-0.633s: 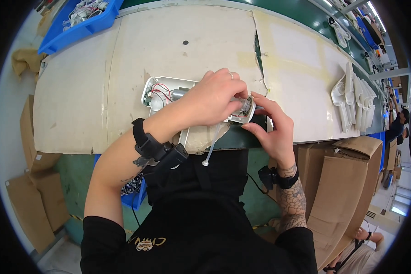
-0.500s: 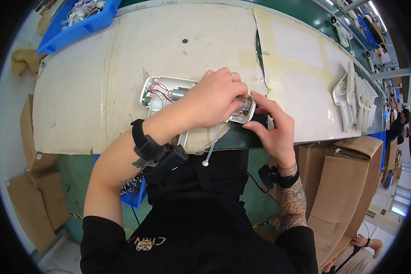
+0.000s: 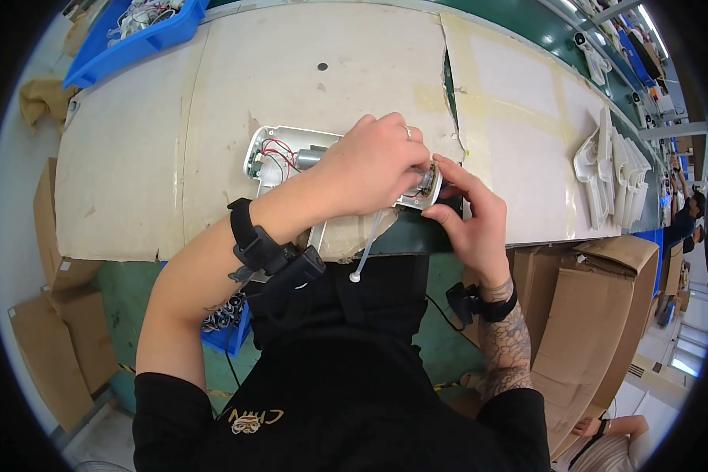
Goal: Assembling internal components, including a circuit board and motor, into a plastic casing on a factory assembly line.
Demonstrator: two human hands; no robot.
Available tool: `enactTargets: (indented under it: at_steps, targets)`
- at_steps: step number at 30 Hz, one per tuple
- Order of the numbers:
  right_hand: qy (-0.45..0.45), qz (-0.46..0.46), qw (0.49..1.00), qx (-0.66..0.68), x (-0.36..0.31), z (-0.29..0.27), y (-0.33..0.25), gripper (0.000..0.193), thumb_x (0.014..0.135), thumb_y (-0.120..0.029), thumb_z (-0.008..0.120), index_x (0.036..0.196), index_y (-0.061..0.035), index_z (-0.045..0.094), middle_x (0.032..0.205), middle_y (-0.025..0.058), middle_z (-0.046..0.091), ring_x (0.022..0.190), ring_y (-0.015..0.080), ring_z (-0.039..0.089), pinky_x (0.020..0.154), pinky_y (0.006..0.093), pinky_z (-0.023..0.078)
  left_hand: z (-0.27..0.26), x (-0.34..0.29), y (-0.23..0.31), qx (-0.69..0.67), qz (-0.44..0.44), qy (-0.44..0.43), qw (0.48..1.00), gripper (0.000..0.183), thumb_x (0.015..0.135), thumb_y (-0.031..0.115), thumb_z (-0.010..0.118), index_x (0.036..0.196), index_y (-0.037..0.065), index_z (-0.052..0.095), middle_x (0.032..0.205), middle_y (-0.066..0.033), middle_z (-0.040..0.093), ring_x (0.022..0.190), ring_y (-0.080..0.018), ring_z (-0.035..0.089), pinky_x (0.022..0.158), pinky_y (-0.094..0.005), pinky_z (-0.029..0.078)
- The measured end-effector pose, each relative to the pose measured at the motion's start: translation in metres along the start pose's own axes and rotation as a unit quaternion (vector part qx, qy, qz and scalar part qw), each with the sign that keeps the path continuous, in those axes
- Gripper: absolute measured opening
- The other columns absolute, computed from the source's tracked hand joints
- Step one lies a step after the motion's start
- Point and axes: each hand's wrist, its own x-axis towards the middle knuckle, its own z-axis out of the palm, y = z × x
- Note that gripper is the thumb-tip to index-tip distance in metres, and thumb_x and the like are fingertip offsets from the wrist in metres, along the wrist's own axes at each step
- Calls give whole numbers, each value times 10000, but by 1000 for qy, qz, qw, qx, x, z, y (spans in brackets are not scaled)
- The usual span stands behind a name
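A white plastic housing (image 3: 256,143) lies open-side up at the table's near edge. In its left part are thin red and dark wires (image 3: 274,149) and a grey cylindrical motor (image 3: 308,158). My left hand (image 3: 377,165) reaches across it, fingers bent down into the right end, pinching a small clear or metallic part (image 3: 423,182) mostly hidden by them. My right hand (image 3: 478,224) grips that rounded end between thumb and fingers. From beneath my left hand a thin white tube (image 3: 366,248) with a round tip hangs past the table edge.
Cardboard sheets cover the table (image 3: 134,173). A blue bin (image 3: 134,55) of wired parts stands far left; white plastic shells (image 3: 617,173) line up at the right. Cardboard boxes (image 3: 582,346) stand below right, and another blue bin (image 3: 228,334) sits low by my left arm.
Both hands keep nearly the same place on the housing. The housing and my left hand have shifted very slightly, and my left elbow has moved a little outward.
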Motion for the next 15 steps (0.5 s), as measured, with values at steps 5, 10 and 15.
enactTargets:
  at_steps: [5,10,15]
  targets:
    - [-28,30,999,25,3,-2,-5,603,795,-102,874,1347,-31,642,1255,140,728,926,231,723,828,335,598,1,-3,10,63,-8,8,998,123,832,124,763,953,106,750,974,-3,673,1029,-243,584,843,-398,428]
    - [-27,32,999,-4,2,-2,-10,593,812,-90,860,1355,-21,635,1148,152,744,926,239,723,812,342,597,-2,-3,11,96,11,-3,995,127,847,143,752,970,111,756,969,-5,672,1022,-229,577,860,-389,419]
    - [-46,54,997,8,4,-4,-9,581,820,-76,849,1354,-21,628,1190,159,727,940,254,715,790,348,596,-4,-2,12,127,23,-32,991,124,855,149,741,971,111,758,984,-8,677,1023,-224,573,858,-394,422]
